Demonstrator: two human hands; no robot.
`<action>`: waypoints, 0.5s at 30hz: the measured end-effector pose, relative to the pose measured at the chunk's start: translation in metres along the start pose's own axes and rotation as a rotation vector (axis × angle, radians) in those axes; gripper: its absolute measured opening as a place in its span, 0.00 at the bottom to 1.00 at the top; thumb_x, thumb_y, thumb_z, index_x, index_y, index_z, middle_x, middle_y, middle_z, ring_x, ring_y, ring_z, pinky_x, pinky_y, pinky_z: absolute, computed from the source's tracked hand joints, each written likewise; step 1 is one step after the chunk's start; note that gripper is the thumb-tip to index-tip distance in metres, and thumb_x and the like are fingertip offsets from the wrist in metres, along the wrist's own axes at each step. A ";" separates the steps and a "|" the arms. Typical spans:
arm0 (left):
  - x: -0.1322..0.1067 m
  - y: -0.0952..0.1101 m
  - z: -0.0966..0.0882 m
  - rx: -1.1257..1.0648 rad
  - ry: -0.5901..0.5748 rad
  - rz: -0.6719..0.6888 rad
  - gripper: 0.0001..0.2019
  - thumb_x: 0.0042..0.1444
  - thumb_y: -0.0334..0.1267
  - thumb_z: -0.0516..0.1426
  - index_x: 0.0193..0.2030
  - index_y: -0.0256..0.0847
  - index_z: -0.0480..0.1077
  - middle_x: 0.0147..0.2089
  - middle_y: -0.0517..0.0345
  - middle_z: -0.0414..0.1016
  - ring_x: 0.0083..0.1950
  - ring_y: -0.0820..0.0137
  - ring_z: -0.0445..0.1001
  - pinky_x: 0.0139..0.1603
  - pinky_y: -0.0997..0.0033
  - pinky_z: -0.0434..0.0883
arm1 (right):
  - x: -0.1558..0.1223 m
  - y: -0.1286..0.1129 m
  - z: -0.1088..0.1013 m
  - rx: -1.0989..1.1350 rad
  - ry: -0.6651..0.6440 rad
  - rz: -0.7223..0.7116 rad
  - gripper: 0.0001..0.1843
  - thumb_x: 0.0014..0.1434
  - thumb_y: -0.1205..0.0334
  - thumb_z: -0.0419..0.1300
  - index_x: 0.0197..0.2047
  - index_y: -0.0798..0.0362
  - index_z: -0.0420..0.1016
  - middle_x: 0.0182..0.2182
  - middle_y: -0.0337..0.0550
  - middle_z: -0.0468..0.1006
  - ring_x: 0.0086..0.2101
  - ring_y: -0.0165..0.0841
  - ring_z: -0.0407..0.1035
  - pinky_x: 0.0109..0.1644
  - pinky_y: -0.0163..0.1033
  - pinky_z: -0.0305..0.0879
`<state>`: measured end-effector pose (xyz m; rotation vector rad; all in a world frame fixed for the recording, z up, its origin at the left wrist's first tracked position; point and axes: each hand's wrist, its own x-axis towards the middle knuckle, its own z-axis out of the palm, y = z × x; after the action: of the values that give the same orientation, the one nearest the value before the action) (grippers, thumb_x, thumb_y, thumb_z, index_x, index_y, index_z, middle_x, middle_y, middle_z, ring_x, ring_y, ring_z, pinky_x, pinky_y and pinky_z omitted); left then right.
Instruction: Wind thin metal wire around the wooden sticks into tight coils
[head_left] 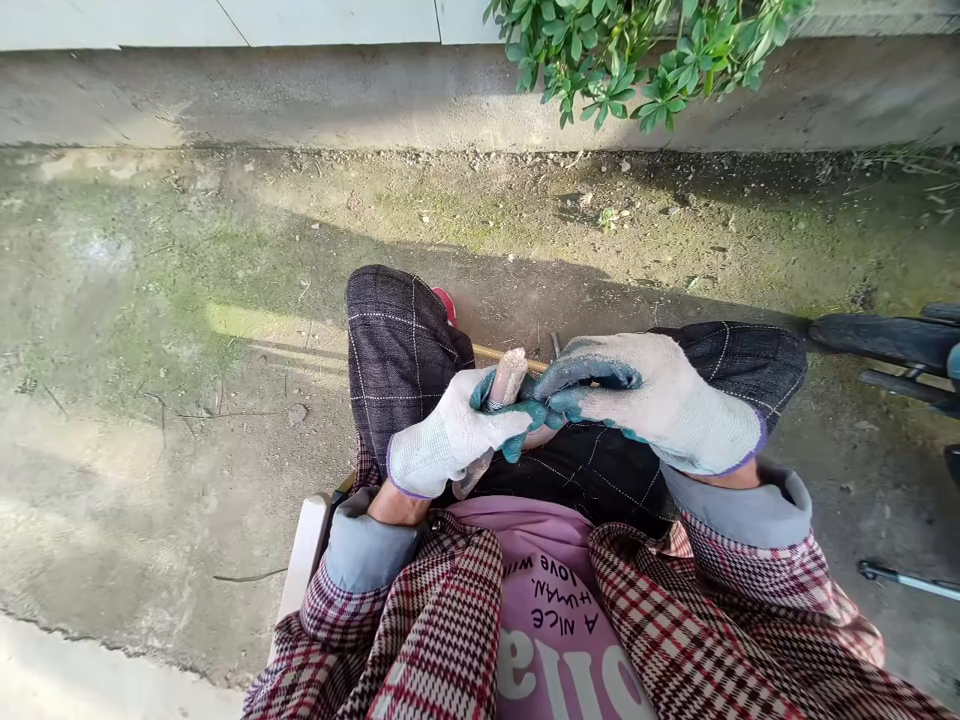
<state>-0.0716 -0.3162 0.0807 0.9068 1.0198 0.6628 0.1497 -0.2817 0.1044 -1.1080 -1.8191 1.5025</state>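
Close handiwork, mid-frame

White-and-teal knit-gloved right hand, centre-right, fingers bunched together, can't tell on what; matching gloved left hand right by it, clamped round a brownish stick-like piece with pale rough end, dead centre.

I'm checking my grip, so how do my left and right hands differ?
Your left hand wraps around a pale-ended stick; your right hand arches, a gap showing between thumb and fingers. The right hand sits slightly higher in view than the left hand. Both wear green-coated white gloves with purple edging.
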 end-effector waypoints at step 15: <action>0.003 -0.004 -0.002 0.009 0.015 -0.030 0.14 0.50 0.44 0.69 0.27 0.37 0.73 0.21 0.60 0.74 0.22 0.75 0.70 0.23 0.76 0.67 | -0.002 0.006 0.006 -0.255 0.008 -0.074 0.08 0.64 0.64 0.66 0.40 0.46 0.88 0.36 0.39 0.86 0.37 0.36 0.79 0.46 0.40 0.71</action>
<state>-0.0721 -0.3152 0.0757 0.8942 1.0483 0.6408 0.1477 -0.2861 0.0974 -1.1465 -2.0647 1.2474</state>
